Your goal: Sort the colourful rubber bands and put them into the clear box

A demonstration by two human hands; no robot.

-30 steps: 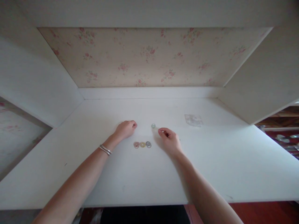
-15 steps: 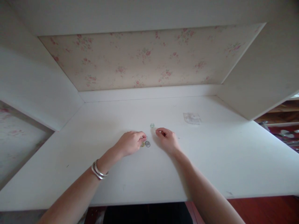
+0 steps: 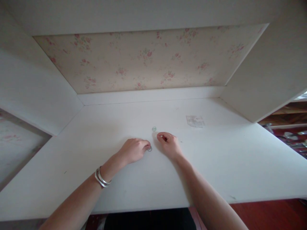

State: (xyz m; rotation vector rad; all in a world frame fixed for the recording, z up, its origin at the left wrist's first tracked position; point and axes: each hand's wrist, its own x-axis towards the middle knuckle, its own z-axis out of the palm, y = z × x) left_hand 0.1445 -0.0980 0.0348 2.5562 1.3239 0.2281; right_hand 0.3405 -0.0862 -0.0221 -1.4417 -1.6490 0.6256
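Note:
My left hand [image 3: 135, 150], with two silver bangles [image 3: 102, 178] at the wrist, rests low over the white desk. Its thumb and fingers are pinched together at a small dark grey ring [image 3: 150, 149], touching its upper left edge; part of the ring is hidden. To the right, my right hand [image 3: 169, 144] is closed, thumb against curled fingers. Whatever it may hold is too small to make out. Just beyond its fingertips lie thin green rings [image 3: 154, 129], overlapping on the desk.
A clear plastic bag [image 3: 195, 121] lies flat toward the back right of the white desk [image 3: 134, 188]. Side panels and a flowered wall panel [image 3: 148, 64] enclose the desk. A small dark mark [image 3: 65, 172] is at left.
My left hand has come down slightly onto the grey ring, and the yellowish ring beside it is now hidden. My right hand keeps its closed shape near the green rings.

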